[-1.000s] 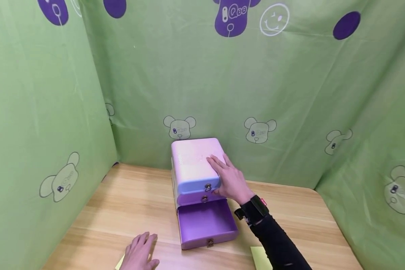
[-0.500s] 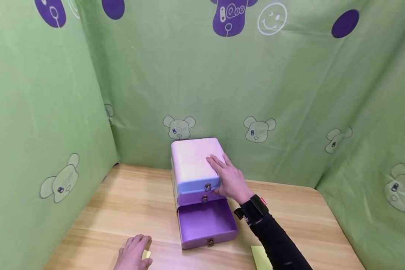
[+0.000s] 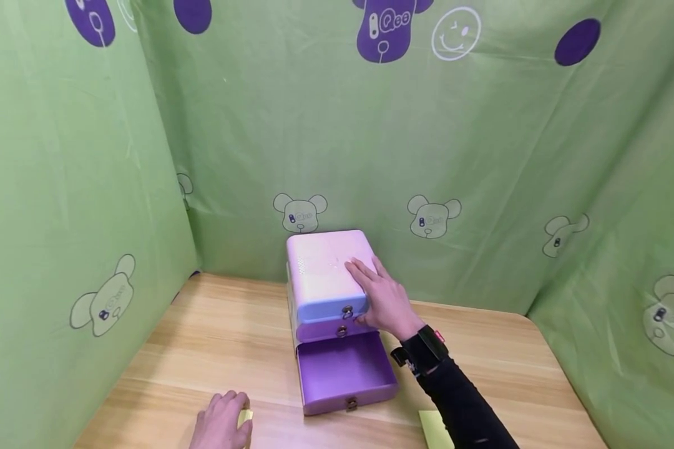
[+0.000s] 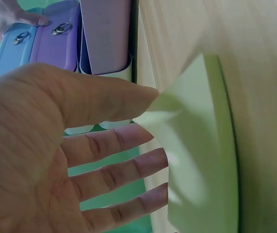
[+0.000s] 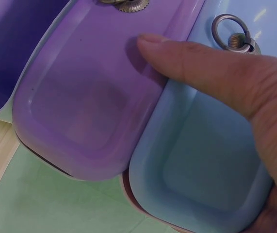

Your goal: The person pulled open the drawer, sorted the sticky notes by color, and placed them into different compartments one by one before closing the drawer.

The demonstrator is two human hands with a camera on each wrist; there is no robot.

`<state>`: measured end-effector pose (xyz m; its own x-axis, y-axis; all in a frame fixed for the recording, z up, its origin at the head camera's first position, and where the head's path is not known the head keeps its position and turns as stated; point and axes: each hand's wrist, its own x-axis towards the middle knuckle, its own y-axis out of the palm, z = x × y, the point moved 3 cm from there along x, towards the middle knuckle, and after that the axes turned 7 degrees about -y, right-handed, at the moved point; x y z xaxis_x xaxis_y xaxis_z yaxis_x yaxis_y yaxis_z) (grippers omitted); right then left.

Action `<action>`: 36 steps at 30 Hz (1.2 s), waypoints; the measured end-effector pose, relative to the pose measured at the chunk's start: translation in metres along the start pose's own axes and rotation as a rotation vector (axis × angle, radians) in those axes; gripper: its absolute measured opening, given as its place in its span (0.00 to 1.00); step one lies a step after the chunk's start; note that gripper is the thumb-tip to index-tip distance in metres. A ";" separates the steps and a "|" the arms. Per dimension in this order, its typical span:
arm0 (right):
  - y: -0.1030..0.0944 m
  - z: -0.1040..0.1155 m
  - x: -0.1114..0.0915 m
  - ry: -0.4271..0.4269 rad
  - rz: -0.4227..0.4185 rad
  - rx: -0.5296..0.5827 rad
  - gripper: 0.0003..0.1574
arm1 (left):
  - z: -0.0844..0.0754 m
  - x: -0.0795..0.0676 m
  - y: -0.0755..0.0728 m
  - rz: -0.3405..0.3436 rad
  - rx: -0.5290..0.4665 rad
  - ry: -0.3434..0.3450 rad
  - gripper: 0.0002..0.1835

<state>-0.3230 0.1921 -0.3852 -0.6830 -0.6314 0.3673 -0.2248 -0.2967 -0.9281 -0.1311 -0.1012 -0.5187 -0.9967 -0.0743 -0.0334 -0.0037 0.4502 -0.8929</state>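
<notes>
My left hand (image 3: 219, 423) is low in the head view, left of a small chest of drawers (image 3: 322, 259). Its thumb and forefinger pinch the corner of a pale yellow sticky note (image 4: 177, 121), which bends upward along one side. The other fingers reach toward its edge, nearly straight. My right hand (image 3: 389, 302) rests with straight fingers on the chest's pink top. Its thumb (image 5: 191, 60) lies across the front, over the closed blue drawer (image 5: 211, 160) and the closed purple drawer (image 5: 80, 107). Below these, the bottom purple drawer (image 3: 345, 368) is pulled out, with nothing in it.
A second yellow paper (image 3: 435, 430) lies at the table's front, partly under the right sleeve. The wooden table (image 3: 230, 330) is enclosed by green printed cloth (image 3: 342, 137) at the back and both sides. The pulled-out drawer juts toward the front.
My left hand has shifted slightly left from its first position, and its fingers have closed in on the sticky note. The right hand and the chest have stayed in place.
</notes>
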 end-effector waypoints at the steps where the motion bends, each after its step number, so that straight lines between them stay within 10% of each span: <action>1: 0.000 0.000 0.000 0.001 0.000 0.004 0.82 | -0.001 0.000 0.000 -0.008 0.008 0.000 0.14; 14: 0.000 0.002 -0.001 -0.008 -0.025 0.011 0.82 | 0.000 -0.001 0.002 -0.061 0.032 -0.023 0.10; 24: 0.002 -0.001 -0.001 0.003 -0.011 0.010 0.83 | 0.002 -0.006 0.002 0.145 -0.055 0.048 0.34; 36: 0.003 0.000 -0.003 0.008 -0.010 0.013 0.83 | 0.003 -0.007 0.008 0.068 -0.013 0.046 0.34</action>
<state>-0.3215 0.1937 -0.3888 -0.6863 -0.6226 0.3759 -0.2229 -0.3119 -0.9236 -0.1244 -0.0995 -0.5272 -0.9974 -0.0022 -0.0724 0.0631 0.4645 -0.8833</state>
